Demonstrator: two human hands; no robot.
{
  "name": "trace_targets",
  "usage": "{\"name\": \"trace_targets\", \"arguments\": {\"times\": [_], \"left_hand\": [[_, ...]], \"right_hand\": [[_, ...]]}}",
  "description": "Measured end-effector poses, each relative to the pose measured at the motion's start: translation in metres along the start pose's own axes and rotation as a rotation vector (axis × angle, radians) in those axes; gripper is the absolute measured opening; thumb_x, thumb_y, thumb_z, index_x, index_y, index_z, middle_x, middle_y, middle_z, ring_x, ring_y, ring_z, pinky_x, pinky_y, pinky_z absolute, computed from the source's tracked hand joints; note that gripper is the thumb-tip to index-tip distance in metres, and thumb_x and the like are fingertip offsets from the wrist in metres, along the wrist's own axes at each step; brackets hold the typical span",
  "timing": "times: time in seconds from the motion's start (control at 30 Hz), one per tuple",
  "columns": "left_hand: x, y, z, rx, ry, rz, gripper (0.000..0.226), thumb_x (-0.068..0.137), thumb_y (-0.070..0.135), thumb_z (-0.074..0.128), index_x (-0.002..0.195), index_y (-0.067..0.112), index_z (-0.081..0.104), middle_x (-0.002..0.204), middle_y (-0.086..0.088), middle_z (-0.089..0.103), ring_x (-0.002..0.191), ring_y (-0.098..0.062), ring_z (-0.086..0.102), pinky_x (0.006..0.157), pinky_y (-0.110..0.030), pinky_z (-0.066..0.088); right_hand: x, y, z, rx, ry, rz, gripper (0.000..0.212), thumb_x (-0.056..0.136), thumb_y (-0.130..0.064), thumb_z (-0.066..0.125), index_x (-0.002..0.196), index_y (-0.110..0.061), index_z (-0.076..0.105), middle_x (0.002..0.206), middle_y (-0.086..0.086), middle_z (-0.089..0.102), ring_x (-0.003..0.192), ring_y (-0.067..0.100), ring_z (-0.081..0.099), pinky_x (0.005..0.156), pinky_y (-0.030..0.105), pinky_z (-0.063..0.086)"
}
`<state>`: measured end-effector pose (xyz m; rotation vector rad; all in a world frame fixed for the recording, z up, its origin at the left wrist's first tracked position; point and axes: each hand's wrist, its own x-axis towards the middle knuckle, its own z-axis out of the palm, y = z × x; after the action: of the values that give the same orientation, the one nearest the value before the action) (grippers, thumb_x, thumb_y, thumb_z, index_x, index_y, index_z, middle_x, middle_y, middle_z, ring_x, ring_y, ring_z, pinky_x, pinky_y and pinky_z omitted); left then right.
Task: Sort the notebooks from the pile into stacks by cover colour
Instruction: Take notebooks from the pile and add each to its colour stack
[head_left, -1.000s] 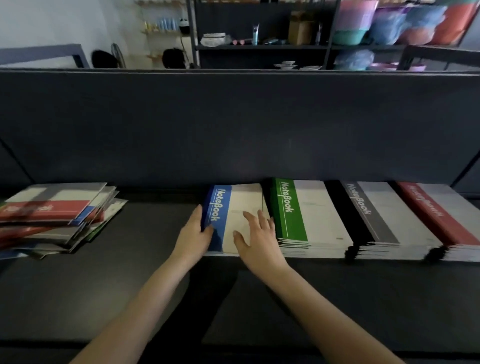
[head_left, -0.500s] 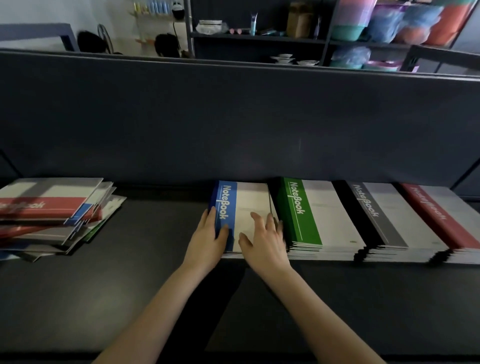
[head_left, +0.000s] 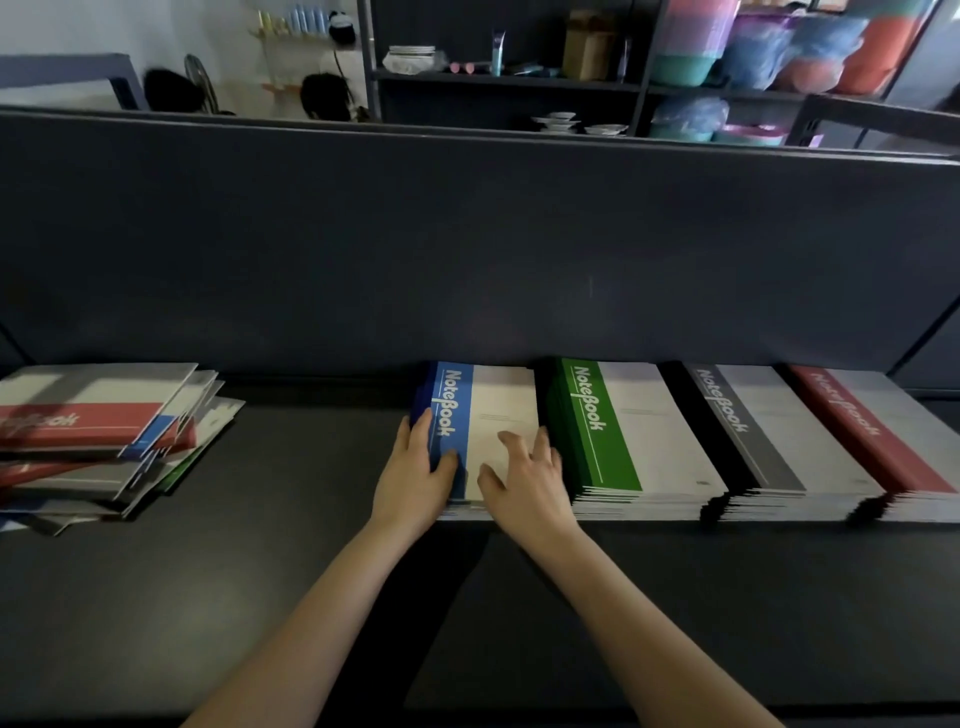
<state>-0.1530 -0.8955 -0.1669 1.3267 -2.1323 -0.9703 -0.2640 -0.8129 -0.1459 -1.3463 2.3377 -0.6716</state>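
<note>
A mixed pile of notebooks (head_left: 98, 441) lies at the left of the dark table, a red-banded one on top. Four sorted stacks stand in a row along the back: blue stack (head_left: 483, 410), green stack (head_left: 623, 431), grey stack (head_left: 763, 431) and red stack (head_left: 883, 426). My left hand (head_left: 415, 478) clasps the blue stack's left spine edge, thumb on the blue band. My right hand (head_left: 530, 478) lies flat on the top blue notebook's white part, fingers spread toward the green stack.
A tall dark partition (head_left: 467, 249) rises right behind the stacks. Bare table surface (head_left: 311, 467) lies between the pile and the blue stack, and more in front of all the stacks. Shelves with tubs and dishes (head_left: 675, 67) stand beyond the partition.
Both hands have slid slightly right and forward on the blue stack, the left thumb now over the blue band. The view has shifted a little; the stacks stay put.
</note>
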Motion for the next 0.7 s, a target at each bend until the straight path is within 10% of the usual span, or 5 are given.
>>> {"name": "trace_targets", "arguments": {"times": [0.13,0.33,0.7], "left_hand": [[0.001,-0.002,-0.005,-0.133,-0.035,0.005,0.065,0.098,0.022,0.05,0.152,0.022,0.015,0.16,-0.004,0.016,0.143,-0.024,0.025,0.113,-0.037,0.027],[-0.013,-0.019,-0.035,-0.313,0.013,-0.008,0.063,0.1,0.019,0.047,0.153,0.027,0.013,0.157,0.007,0.02,0.143,-0.012,0.021,0.105,-0.018,0.019],[-0.061,-0.084,-0.126,-0.197,0.35,-0.034,0.053,0.095,0.007,0.051,0.144,0.022,0.038,0.143,0.01,0.039,0.135,-0.006,0.033,0.108,-0.018,0.023]], "right_hand": [[0.004,-0.001,-0.001,-0.022,-0.036,-0.004,0.058,0.097,-0.04,0.043,0.148,-0.022,0.024,0.158,0.018,-0.002,0.125,0.036,0.047,0.092,0.035,0.043],[0.01,-0.015,-0.007,-0.093,0.04,-0.124,0.06,0.097,-0.032,0.045,0.15,-0.019,0.02,0.159,0.015,-0.001,0.146,0.032,0.005,0.116,0.041,0.025],[0.002,-0.127,0.051,-0.01,-0.065,-0.508,0.05,0.097,-0.03,0.045,0.145,-0.025,0.033,0.157,0.0,0.019,0.147,0.019,0.009,0.116,0.051,0.001]]}}
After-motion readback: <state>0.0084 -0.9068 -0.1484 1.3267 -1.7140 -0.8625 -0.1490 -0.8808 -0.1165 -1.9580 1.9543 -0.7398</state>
